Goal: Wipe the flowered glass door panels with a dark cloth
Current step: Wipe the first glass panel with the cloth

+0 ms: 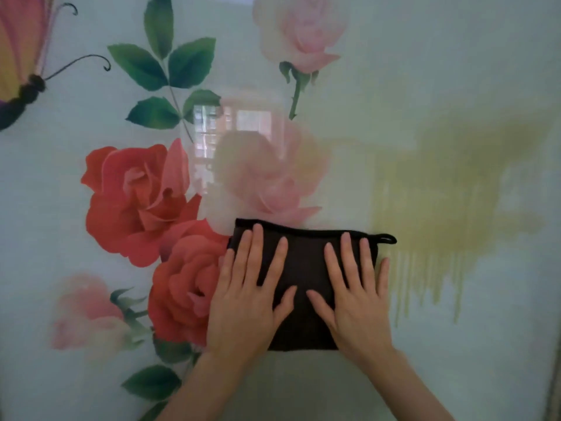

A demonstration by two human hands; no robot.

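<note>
hands apparently press cloth on glass

Glossy, reflective printed glass panel; matt, finely ribbed dark cloth.

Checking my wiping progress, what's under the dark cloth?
Only the glass door, with left hand and right hand pressing the cloth flat on it. Whether the yellow stain reaches beneath is hidden.

Nothing readable here tbh. No text, brand, number or sign shows on the flowered glass door panel or the dark cloth at lower centre of the frame.
</note>
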